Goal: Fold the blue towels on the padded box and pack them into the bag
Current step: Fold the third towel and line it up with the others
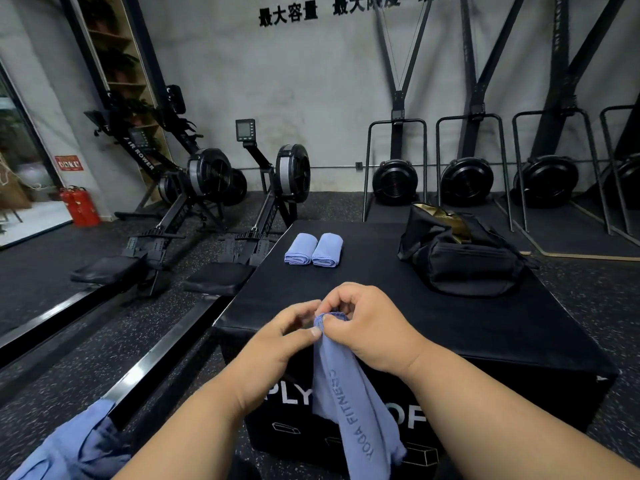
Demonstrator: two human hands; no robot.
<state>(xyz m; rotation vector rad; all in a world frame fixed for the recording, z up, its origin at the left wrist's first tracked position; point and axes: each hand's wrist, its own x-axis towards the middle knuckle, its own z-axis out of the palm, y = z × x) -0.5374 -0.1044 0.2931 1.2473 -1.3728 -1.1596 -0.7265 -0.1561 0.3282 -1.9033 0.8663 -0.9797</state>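
Gym floor, speckled black, runs back to a grey wall lined with rowers (pixel 207 188), and your padded box (pixel 381 306) fills the middle of the head view.

Both your hands meet over the box's near edge. Your left hand (pixel 277 344) and right hand (pixel 374 327) each pinch the top hem of a blue towel (pixel 346 403), thumbs and fingertips pressed together on the cloth, knuckles almost touching. Below that pinch the towel hangs bunched and narrow, its long axis running down and slightly right in front of the box's printed face, lettering reading along its length. Its lower end reaches the bottom of the frame.

Beyond your grip, at the box's far left, two folded towels (pixel 313 249) lie side by side and touching, long axes pointing away from you. Beyond and right of your grip sits the black bag (pixel 464 261), top open, well apart from the folded pair.

Below and left of your left forearm, more blue cloth (pixel 69 445) lies heaped.
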